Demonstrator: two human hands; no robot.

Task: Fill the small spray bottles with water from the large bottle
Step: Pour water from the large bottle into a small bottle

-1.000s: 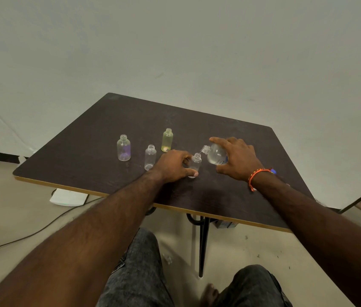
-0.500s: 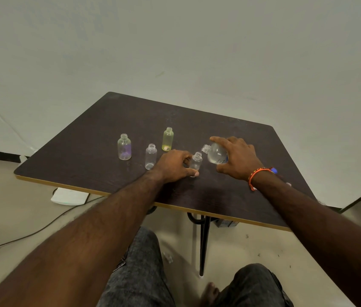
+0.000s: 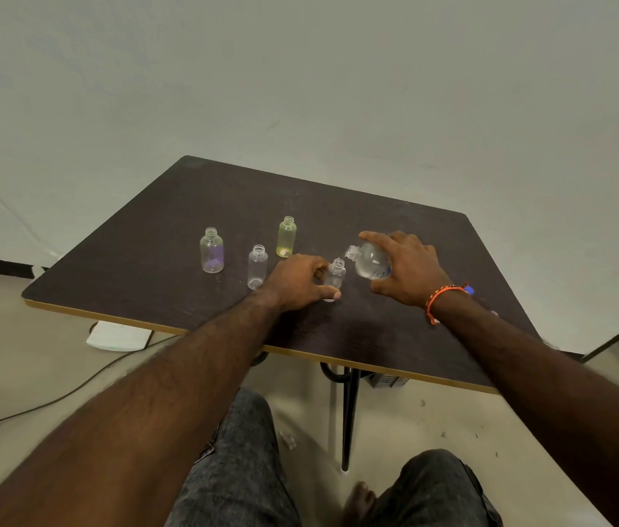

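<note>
Seen from the head camera, the left hand (image 3: 300,281) clamps a small spray bottle (image 3: 335,273) upright on the table (image 3: 140,268) while the right hand (image 3: 406,270), just beside it, grips the large bottle (image 3: 368,262) tipped so its mouth meets the small neck, evidently to pour without spilling. Whether water is flowing is hard to make out; three more small bottles (image 3: 257,266) stand open beyond the left hand.

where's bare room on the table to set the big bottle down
Free: far half of the table behind the yellow bottle, and the left corner beside the purple-tinted bottle. Crowded: the middle, around both hands.
</note>
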